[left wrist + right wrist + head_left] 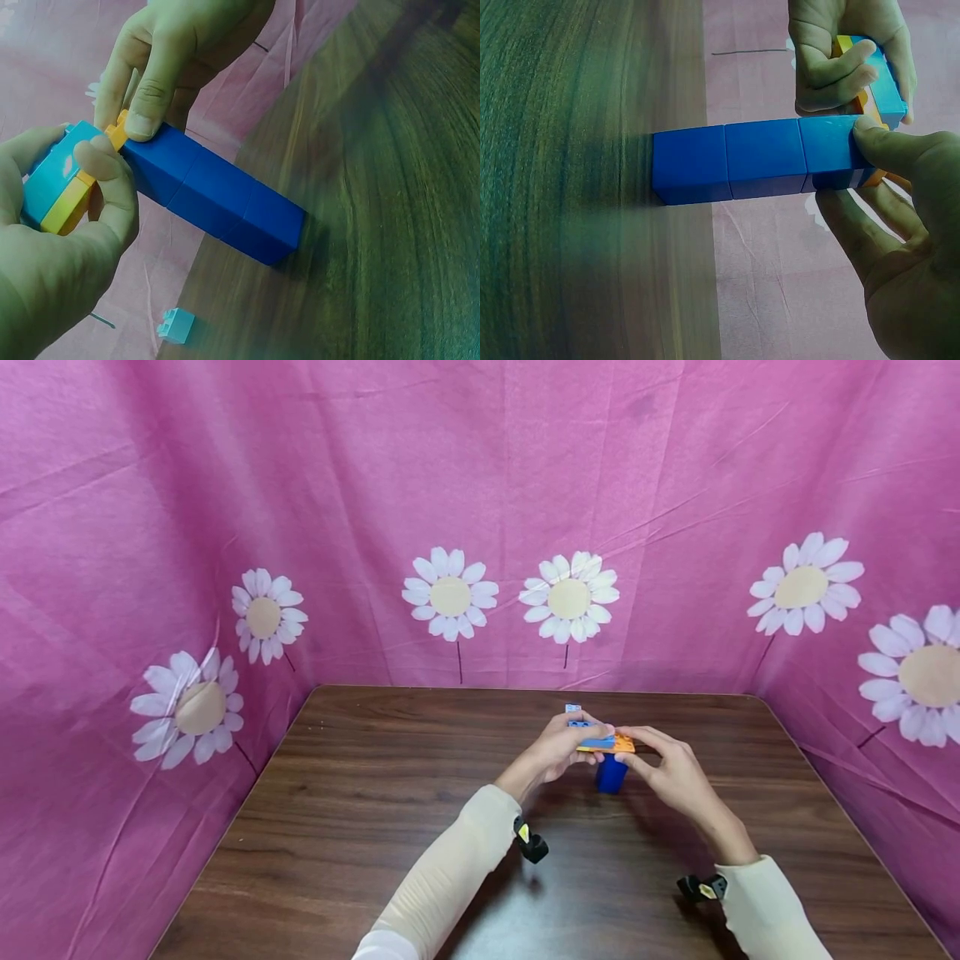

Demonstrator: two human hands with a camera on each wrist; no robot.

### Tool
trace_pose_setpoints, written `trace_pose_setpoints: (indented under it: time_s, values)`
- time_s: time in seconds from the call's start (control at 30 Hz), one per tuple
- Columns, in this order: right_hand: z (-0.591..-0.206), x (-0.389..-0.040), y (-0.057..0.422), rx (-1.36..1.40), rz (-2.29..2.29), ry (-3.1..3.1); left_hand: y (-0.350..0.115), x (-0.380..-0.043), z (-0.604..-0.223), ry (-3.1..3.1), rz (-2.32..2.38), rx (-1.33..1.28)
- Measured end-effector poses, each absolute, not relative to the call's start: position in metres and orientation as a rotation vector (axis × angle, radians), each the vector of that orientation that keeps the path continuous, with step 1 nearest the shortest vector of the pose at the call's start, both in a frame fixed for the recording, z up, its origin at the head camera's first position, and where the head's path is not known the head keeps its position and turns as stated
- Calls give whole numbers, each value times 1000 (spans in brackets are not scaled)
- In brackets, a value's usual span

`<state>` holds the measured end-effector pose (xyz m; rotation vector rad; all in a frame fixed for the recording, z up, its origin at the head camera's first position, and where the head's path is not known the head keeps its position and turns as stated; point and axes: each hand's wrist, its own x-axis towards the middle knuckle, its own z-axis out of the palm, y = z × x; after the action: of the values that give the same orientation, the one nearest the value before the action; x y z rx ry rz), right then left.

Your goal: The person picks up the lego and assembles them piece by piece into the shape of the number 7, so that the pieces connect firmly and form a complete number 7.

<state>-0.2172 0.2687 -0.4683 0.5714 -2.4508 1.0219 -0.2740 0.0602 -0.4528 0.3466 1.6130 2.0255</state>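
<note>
Three dark blue toy building blocks form an upright tower (pixel 611 777) on the table. Across its top lies an orange brick (pixel 626 744), jutting out to the left. A light blue brick (pixel 56 180) sits on the orange one's left part, and a yellow brick (pixel 66 210) shows underneath. My left hand (pixel 553 749) grips the light blue and yellow bricks between thumb and fingers. With thumb and fingers on opposite sides, my right hand (pixel 675 775) pinches the tower's topmost block, close to the orange brick. Fingers partly hide the joints between bricks.
A loose pale blue brick (pixel 573 708) lies behind the left hand near the far edge of the brown wooden table (pixel 360 793). Pink cloth (pixel 352 485) printed with white flowers hangs behind and on both sides.
</note>
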Motion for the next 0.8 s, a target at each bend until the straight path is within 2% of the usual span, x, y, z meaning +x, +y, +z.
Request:
trace_pose_setpoints:
  time_s: [0.8]
  values:
    - [-470,-218,269,525,1055,-2471,62,-270,-452,1611,2066,304]
